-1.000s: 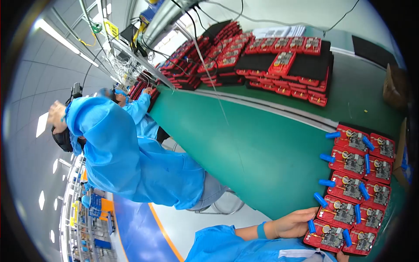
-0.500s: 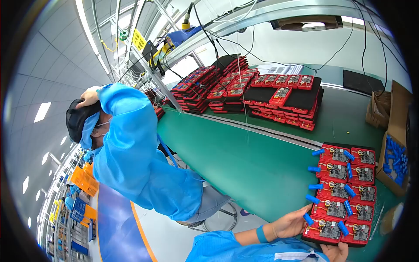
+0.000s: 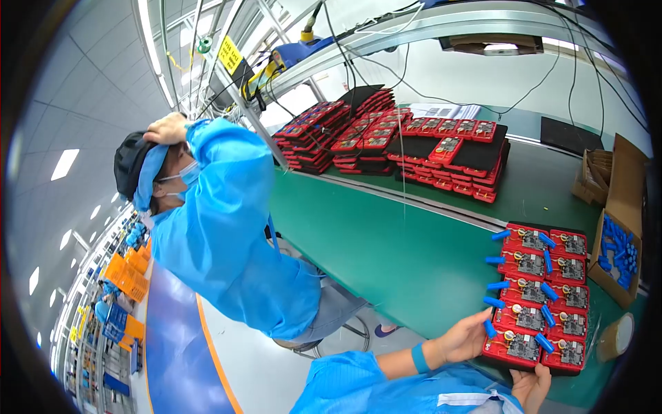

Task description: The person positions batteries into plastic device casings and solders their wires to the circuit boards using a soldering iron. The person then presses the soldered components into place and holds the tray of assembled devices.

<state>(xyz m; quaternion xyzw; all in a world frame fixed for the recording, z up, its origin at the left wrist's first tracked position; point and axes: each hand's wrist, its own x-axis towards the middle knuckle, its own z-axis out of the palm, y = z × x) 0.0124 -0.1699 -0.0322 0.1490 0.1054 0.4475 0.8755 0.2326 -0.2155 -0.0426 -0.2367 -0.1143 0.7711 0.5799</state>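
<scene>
A block of red cases (image 3: 525, 317) with circuit boards lies on a dark base at the right of the green table. Blue cylinders (image 3: 545, 343) with wires rest across the cases, and several jut out past the left edge. My left hand (image 3: 463, 339) is closed at the near left corner, its fingertips beside a blue cylinder (image 3: 490, 329). At the near edge, my right hand (image 3: 531, 385) has its thumb and fingers against the base; the fingers' undersides are hidden.
A co-worker (image 3: 221, 228) in blue sits at the left, one hand on the cap. Red trays (image 3: 448, 176) are stacked at the back. An open cardboard box (image 3: 624, 200) of blue cylinders stands at the right, with a tape roll (image 3: 616, 337) nearer. Cables hang above.
My view has shifted slightly. The co-worker's head has turned toward the table, with the hand still on the cap. My hands stay at the block's near corner and edge.
</scene>
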